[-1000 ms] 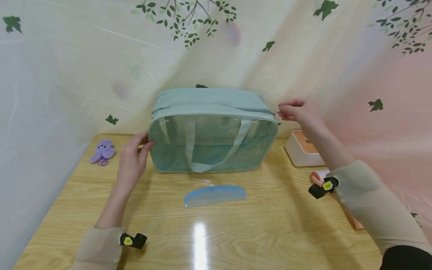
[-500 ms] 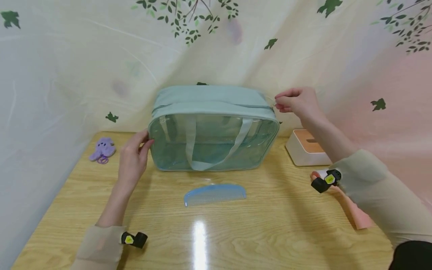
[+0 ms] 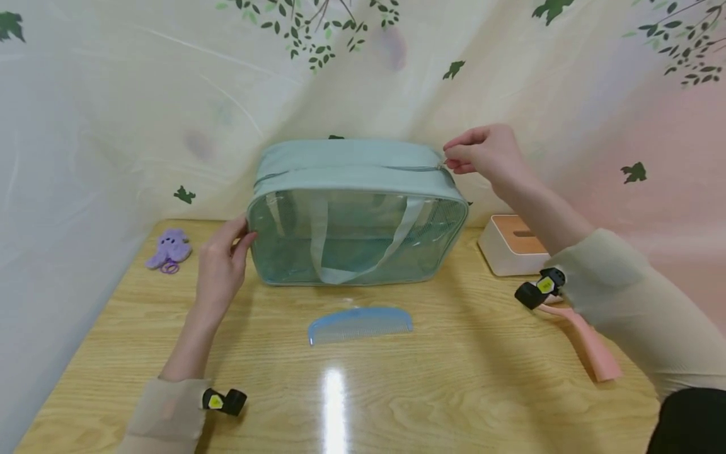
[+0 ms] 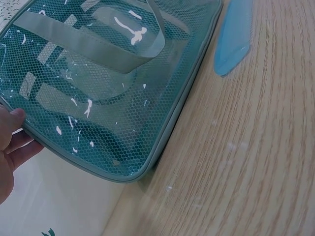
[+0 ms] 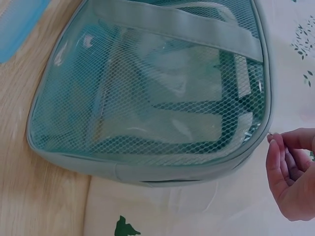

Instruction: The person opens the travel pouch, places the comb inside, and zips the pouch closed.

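Observation:
A mint-green toiletry bag (image 3: pixel 357 211) with clear mesh-patterned panels and a hanging fabric strap (image 3: pixel 319 236) stands upright on the table. My left hand (image 3: pixel 221 261) grips its left edge, thumb on the front and fingers behind, as the left wrist view also shows. At the upper right corner, my right hand (image 3: pixel 484 154) pinches the small zipper pull (image 5: pixel 269 133) between thumb and fingertips. The zipper (image 3: pixel 411 168) runs along the top; a dark gap shows on its right stretch. In front of the bag lies a blue comb (image 3: pixel 360 323).
Left of the bag is a purple plush toy (image 3: pixel 170 246) with a ring. A white tissue box (image 3: pixel 507 258) with a wooden lid stands to the right. A pink object with a long flat handle (image 3: pixel 590 347) lies partly under the right sleeve. A patterned curtain (image 3: pixel 351 101) hangs behind the table.
My right hand has moved up and left with the zipper pull, from beside the bag's right edge to its top right corner. The left hand keeps its grip on the left edge.

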{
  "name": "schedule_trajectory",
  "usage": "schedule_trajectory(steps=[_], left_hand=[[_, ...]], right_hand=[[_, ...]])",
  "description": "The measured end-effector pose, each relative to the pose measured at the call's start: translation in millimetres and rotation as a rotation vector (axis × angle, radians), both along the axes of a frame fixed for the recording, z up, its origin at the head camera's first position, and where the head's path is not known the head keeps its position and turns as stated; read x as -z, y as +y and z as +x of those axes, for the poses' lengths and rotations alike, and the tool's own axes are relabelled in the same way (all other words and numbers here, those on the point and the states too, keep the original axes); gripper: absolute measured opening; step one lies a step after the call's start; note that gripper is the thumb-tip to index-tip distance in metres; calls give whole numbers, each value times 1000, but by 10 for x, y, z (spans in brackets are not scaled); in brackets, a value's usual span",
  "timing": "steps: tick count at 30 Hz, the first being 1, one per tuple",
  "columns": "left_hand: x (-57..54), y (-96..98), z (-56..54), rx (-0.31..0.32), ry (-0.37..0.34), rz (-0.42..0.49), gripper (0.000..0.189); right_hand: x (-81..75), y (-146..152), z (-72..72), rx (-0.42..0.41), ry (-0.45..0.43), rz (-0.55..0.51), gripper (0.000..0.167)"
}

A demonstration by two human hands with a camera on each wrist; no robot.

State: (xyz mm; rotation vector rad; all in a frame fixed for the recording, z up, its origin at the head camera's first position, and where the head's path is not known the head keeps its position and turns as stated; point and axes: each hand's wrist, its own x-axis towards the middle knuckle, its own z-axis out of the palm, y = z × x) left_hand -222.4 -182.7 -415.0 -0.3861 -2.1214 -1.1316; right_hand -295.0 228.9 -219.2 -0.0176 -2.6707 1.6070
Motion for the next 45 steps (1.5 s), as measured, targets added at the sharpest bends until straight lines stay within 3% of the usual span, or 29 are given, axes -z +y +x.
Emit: schedule_trajectory(steps=[12, 19, 26, 45], left_hand=[[-12, 1, -2, -3, -3, 1, 29], [-23, 9, -1, -3, -13, 2, 29], [-19, 7, 3, 1, -23, 11, 30], [-1, 18, 4, -5, -12, 24, 26]], right_hand=[[-165, -279, -57, -47, -31, 14, 28], [-245, -446, -86, -65, -40, 9, 18], [-318, -674, -103, -76, -49, 70, 21], [-332, -1092, -126, -140, -6, 115, 12]])
